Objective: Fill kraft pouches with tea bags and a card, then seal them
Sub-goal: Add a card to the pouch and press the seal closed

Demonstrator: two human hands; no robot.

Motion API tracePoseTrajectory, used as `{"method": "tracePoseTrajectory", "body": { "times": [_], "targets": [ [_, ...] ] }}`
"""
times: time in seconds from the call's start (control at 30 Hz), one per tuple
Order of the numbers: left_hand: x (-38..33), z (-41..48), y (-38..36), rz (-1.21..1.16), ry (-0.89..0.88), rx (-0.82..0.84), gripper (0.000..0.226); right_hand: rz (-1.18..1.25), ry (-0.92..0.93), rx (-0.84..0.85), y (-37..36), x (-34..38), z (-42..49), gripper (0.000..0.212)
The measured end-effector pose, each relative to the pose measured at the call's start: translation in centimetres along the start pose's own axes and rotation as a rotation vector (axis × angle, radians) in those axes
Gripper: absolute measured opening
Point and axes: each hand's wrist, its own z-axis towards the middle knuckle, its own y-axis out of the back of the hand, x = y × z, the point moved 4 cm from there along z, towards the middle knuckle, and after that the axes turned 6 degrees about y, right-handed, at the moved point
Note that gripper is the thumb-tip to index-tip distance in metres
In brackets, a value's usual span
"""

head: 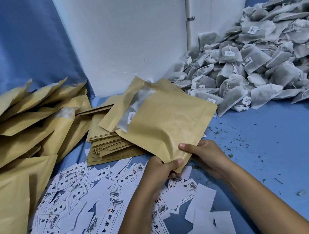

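Kraft pouch (167, 120): near corner pinched by left hand (163, 166) and right hand (201, 155); likely being opened, tea bags (263, 62) right of it next.

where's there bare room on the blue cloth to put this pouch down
The widest free patch of blue cloth lies right of the right hand, below the tea bag heap, with only loose crumbs. Crowded: cards cover the near left, filled pouches the far left, the flat pouch stack the middle.

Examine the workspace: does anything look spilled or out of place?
Yes. Loose green tea bits are scattered over the blue cloth right of the hands, seemingly spilled from tea bags. The printed cards lie jumbled, not stacked.
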Motion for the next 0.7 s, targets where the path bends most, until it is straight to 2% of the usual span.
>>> {"method": "tracePoseTrajectory", "body": {
  "times": [0.07, 0.23, 0.27, 0.33, 0.37, 0.43, 0.53, 0.63, 0.7],
  "targets": [
    [-0.1, 0.1, 0.2, 0.025, 0.004, -0.025, 0.012, -0.004, -0.021, 0.090, -0.6, 0.1, -0.3, 0.007],
    [-0.2, -0.1, 0.4, 0.016, -0.013, -0.006, 0.010, -0.062, 0.019, 0.118, -0.5, -0.2, -0.2, 0.045],
    [-0.3, -0.1, 0.4, -0.022, -0.001, 0.011, 0.012, -0.066, 0.030, 0.105, -0.5, -0.1, -0.2, 0.044],
    [-0.3, -0.2, 0.5, -0.081, 0.039, 0.049, 0.009, -0.036, 0.025, 0.103, -0.5, -0.1, 0.0, 0.016],
    [-0.3, -0.2, 0.6, -0.089, 0.057, 0.060, 0.008, 0.015, 0.015, 0.091, -0.5, -0.1, 0.0, 0.010],
    [-0.2, -0.2, 0.9, -0.090, 0.078, 0.064, 0.008, 0.141, -0.018, 0.048, -0.1, -0.1, 0.3, 0.024],
    [0.1, -0.2, 1.2, -0.116, 0.118, 0.061, 0.016, 0.224, 0.036, -0.043, 0.8, 0.6, 0.6, 0.014],
    [0.1, -0.2, 0.9, -0.177, 0.123, 0.050, 0.009, 0.181, 0.041, -0.057, 0.8, 0.7, 0.5, 0.008],
    [0.0, 0.0, 0.6, -0.249, 0.088, 0.016, 0.017, 0.126, 0.052, -0.058, 0.6, 0.6, 0.5, 0.007]
  ]
}}
